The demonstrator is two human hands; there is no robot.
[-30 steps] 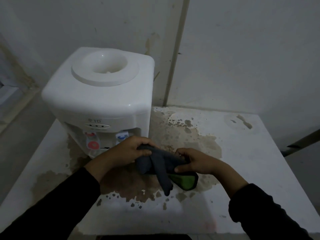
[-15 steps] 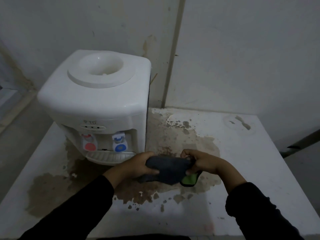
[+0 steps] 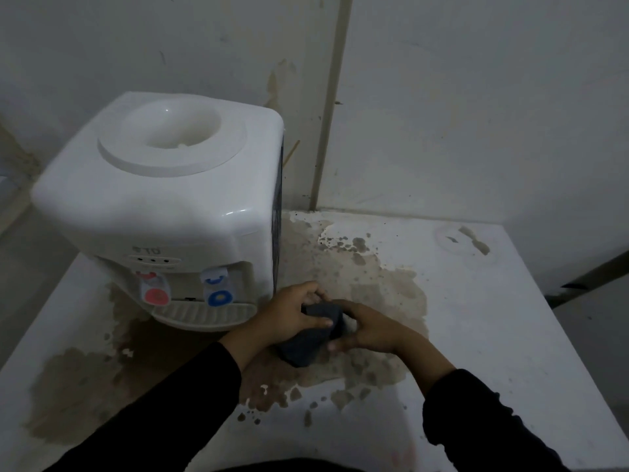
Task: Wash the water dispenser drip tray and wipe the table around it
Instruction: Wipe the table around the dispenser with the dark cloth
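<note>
Nearest, at 6 o'clock of the head view, both dark sleeves come up from the bottom edge and converge on a bundled dark grey cloth (image 3: 311, 332) near centre. My left hand (image 3: 289, 313) grips the cloth from its 9 o'clock side: fingers curl over the far top edge, thumb lies flat across the near face. My right hand (image 3: 369, 330) holds it from the 3 o'clock side, fingers wrapped round the far end, thumb tip at the lower right corner. Both hands clamped on the cloth; its lower end hangs close to the table (image 3: 493, 335), contact not resolvable.

Under and around the hands: a broad brown stain (image 3: 384, 287) on the white tabletop, with flecks trailing toward 6 o'clock and a second patch at 8 o'clock.

At 10 o'clock from the hands, just beside the left hand, the drip tray (image 3: 204, 315) sits in place at the foot of the water dispenser (image 3: 163, 206), below the red tap (image 3: 156, 294) and blue tap (image 3: 219, 296).

Farthest, at 12 o'clock: a stained wall corner (image 3: 326, 107).
</note>
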